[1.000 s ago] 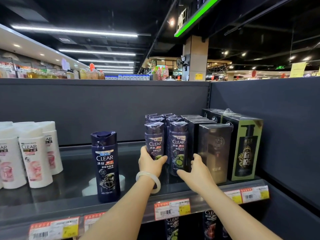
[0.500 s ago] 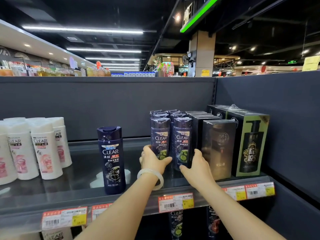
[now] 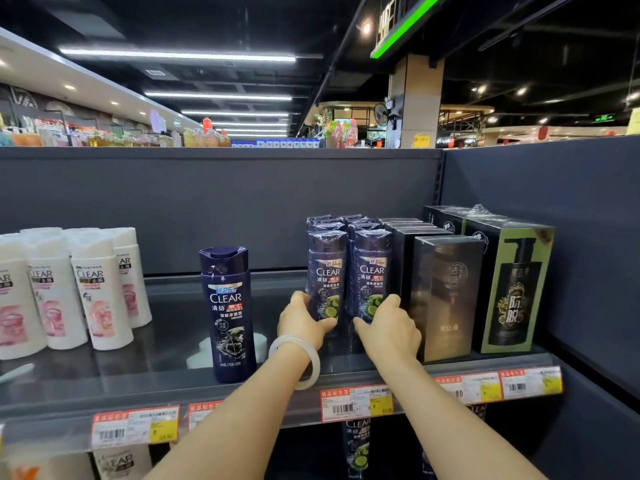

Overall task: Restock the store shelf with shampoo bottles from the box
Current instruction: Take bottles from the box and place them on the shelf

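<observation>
Two rows of dark purple shrink-wrapped CLEAR shampoo bottles (image 3: 349, 271) stand on the dark shelf (image 3: 166, 372), right of centre. My left hand (image 3: 300, 320), with a pale bangle at the wrist, holds the base of the front left bottle (image 3: 327, 275). My right hand (image 3: 389, 327) holds the base of the front right bottle (image 3: 372, 271). A single dark blue CLEAR bottle (image 3: 227, 313) stands alone to the left of my hands. The box is not in view.
White CLEAR bottles (image 3: 79, 289) stand in a group at the shelf's left. Dark boxed products (image 3: 446, 296) and green-edged boxes (image 3: 512, 285) fill the right end, tight against the purple rows. Price tags (image 3: 356, 403) line the shelf's front edge. More bottles sit on the shelf below.
Both hands have stayed at the bases of the front purple bottles. The view has shifted slightly, so the shelf's contents sit further right and a little higher.
</observation>
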Action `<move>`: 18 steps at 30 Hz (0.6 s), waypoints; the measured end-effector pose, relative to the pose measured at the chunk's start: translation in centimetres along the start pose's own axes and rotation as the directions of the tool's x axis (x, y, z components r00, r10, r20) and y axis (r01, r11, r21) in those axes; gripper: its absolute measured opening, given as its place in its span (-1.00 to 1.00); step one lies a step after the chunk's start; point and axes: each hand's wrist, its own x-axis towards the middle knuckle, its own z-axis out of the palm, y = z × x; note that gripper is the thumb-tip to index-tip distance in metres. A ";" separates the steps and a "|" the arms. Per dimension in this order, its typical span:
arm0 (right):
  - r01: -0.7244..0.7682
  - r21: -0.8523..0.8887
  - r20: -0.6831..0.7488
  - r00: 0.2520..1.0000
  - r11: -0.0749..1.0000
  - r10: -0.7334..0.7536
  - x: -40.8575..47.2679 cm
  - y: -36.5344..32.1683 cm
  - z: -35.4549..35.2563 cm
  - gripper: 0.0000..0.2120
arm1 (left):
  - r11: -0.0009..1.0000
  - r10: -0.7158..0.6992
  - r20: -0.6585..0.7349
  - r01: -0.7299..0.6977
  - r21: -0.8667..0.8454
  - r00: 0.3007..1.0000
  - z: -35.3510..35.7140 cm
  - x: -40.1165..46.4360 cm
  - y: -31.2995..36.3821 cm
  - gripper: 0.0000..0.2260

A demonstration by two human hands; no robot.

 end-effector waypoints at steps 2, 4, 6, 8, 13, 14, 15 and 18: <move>-0.024 0.012 0.011 1.000 1.000 0.024 0.4 -0.3 0.3 -0.58 | 1.000 -0.004 0.004 0.004 -0.011 1.000 0.1 0.1 0.0 -0.67; -0.042 0.009 0.027 0.999 0.999 0.042 0.8 -0.4 0.4 -0.57 | 1.000 -0.007 0.004 0.007 -0.017 1.000 0.2 0.1 0.1 -0.67; -0.052 0.005 0.036 0.998 0.999 0.051 1.1 -0.5 0.4 -0.56 | 1.000 -0.008 0.003 0.008 -0.020 1.000 0.3 0.2 0.2 -0.67; -0.054 0.004 0.040 0.998 0.999 0.054 1.3 -0.4 0.5 -0.56 | 1.000 -0.013 0.006 0.013 -0.025 1.000 0.5 0.2 0.3 -0.66; -0.047 -0.001 0.054 0.997 0.999 0.047 1.5 -0.5 0.5 -0.56 | 1.000 -0.021 0.008 0.021 -0.021 1.000 0.6 0.1 0.5 -0.66; -0.050 -0.004 0.057 0.997 0.999 0.050 1.6 -0.6 0.4 -0.55 | 1.000 -0.021 0.006 0.021 -0.017 1.000 0.7 0.0 0.6 -0.67; -0.053 -0.007 0.061 0.997 0.999 0.053 1.6 -0.6 0.4 -0.55 | 1.000 -0.021 0.004 0.021 -0.011 1.000 0.7 -0.1 0.7 -0.67; -0.055 -0.008 0.072 0.996 0.998 0.055 1.6 -0.7 0.3 -0.54 | 1.000 -0.026 -0.001 0.026 -0.004 1.000 0.7 -0.2 1.1 -0.67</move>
